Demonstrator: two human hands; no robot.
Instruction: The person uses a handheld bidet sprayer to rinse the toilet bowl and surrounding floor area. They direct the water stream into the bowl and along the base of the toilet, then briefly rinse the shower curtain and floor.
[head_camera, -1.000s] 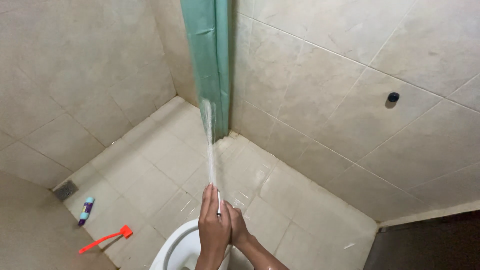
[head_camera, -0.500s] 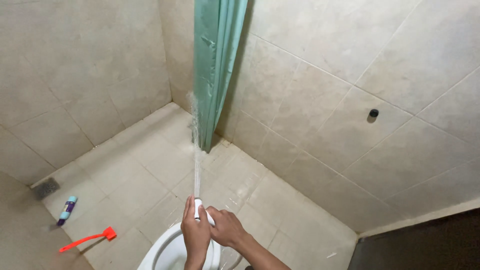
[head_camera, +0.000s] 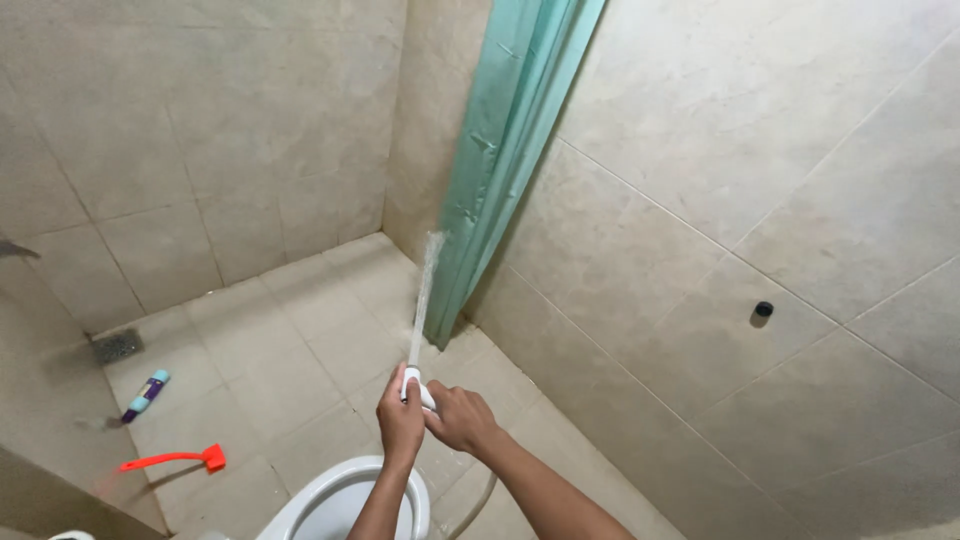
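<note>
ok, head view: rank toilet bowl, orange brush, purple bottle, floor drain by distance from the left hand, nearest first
1. toilet bowl: just below the left hand.
2. orange brush: on the floor, off to the left.
3. purple bottle: further left, lying on the tiles.
4. floor drain: beyond the bottle, by the left wall.

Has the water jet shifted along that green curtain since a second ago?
Yes. The water jet from the spray nozzle now strikes the green curtain higher above its bottom hem than before.
</note>
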